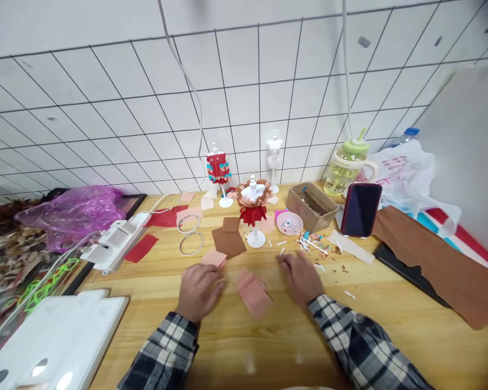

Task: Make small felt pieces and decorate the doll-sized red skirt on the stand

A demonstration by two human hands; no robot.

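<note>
Loosely curled, my left hand (200,291) rests on the table with its thumb apart from the fingers, whose tips are at the edge of some pink paper pieces (213,257). My right hand (303,279) has its fingers closed together near a small white strip (282,251); whatever is in them, if anything, is hidden. Between the hands lie overlapping pink paper pieces (254,295). Beyond them stands a small white dress-form stand (256,239) wearing a ruffled brown and red paper dress (253,214). Brown paper squares (229,241) lie to its left.
Behind are a red-dressed form (217,169) and a bare white form (274,157). A pink dish (289,223), cardboard box (312,208), phone (361,210) and green-lidded jug (347,168) stand right. Two rings (191,244) and a power strip (116,244) lie left.
</note>
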